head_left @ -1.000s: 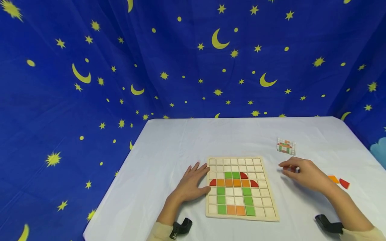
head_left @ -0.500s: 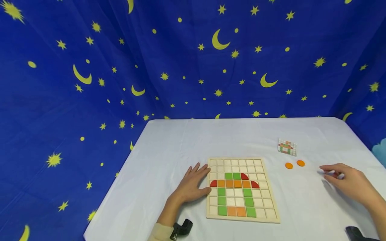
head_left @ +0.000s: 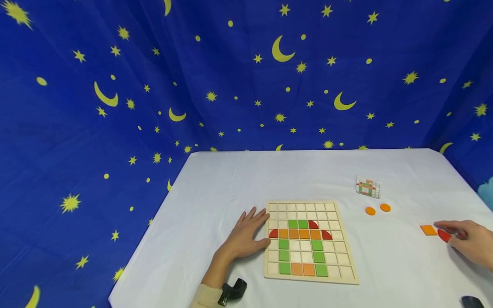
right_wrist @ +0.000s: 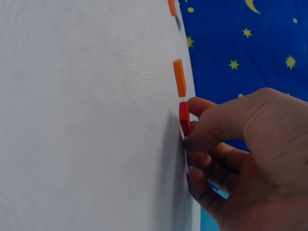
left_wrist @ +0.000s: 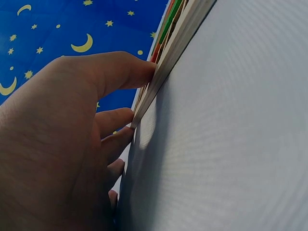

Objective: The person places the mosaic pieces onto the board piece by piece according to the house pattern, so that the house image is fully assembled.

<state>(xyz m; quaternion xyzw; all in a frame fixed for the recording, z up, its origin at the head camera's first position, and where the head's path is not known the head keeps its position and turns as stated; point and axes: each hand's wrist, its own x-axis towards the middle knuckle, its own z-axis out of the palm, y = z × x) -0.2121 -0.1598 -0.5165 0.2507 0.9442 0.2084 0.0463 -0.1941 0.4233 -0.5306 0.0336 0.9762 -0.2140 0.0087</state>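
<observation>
My left hand [head_left: 244, 235] lies with fingers spread against the left edge of a wooden grid board [head_left: 348, 265]; in the left wrist view its thumb [left_wrist: 137, 72] touches the board's side. Green, orange and red tiles fill some of the board's squares. At the far right, my right hand [head_left: 473, 241] has its thumb and index finger at opposite ends of a red quarter-circle tile [head_left: 444, 235], pinching it at the tabletop. In the right wrist view the red tile [right_wrist: 184, 118] stands between those fingertips. An orange square tile [head_left: 428, 230] lies just left of it.
Two orange round discs [head_left: 370, 211] lie right of the board. Behind them is a small pattern card [head_left: 368, 187] with a coloured grid. A white cloth [head_left: 215, 184] covers the table, and a blue star-and-moon curtain [head_left: 231, 85] surrounds it.
My right hand lets go of the orange discs near the card, moves right, and comes down onto the red quarter-circle tile. The left hand keeps its place at the board.
</observation>
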